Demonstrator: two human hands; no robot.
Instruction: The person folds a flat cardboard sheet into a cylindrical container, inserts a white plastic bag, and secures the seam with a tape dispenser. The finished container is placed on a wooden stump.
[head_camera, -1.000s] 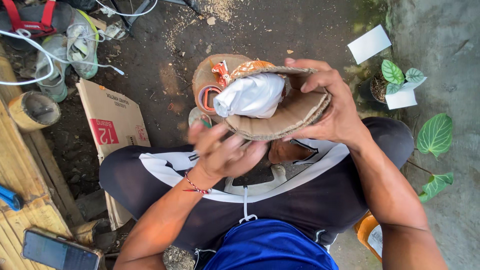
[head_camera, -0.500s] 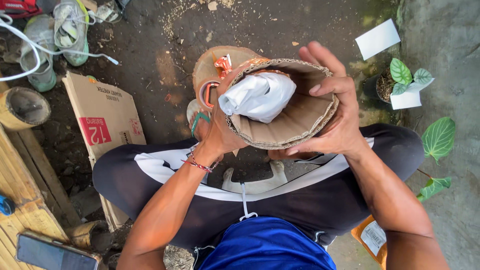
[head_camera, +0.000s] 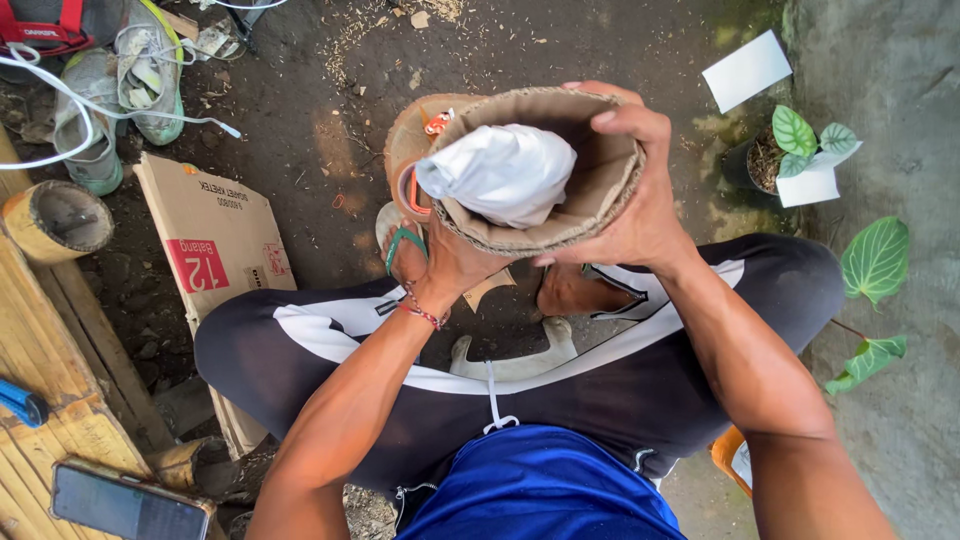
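Note:
I hold a rolled sheet of brown cardboard (head_camera: 600, 175) curled into a tube around a white bundle of wrapped plastic or cloth (head_camera: 500, 172). My right hand (head_camera: 640, 200) clasps the tube from the right, fingers over its top rim. My left hand (head_camera: 455, 262) grips it from underneath, a red string bracelet on the wrist. I squat over dirt ground, knees in black trousers with white stripes. Beyond the tube stands a tan woven object (head_camera: 412, 150) with orange parts.
A flattened cardboard box (head_camera: 215, 235) lies on the dirt at left, beside a bamboo cup (head_camera: 55, 220) and a bamboo platform (head_camera: 50, 400) with a phone (head_camera: 130, 503). Shoes (head_camera: 125, 70) lie far left. A small potted plant (head_camera: 790, 150) and white cards sit right.
The cardboard has been curled tighter around the white bundle. My left hand moved from the front edge to under the tube, and my right hand wrapped over its top rim.

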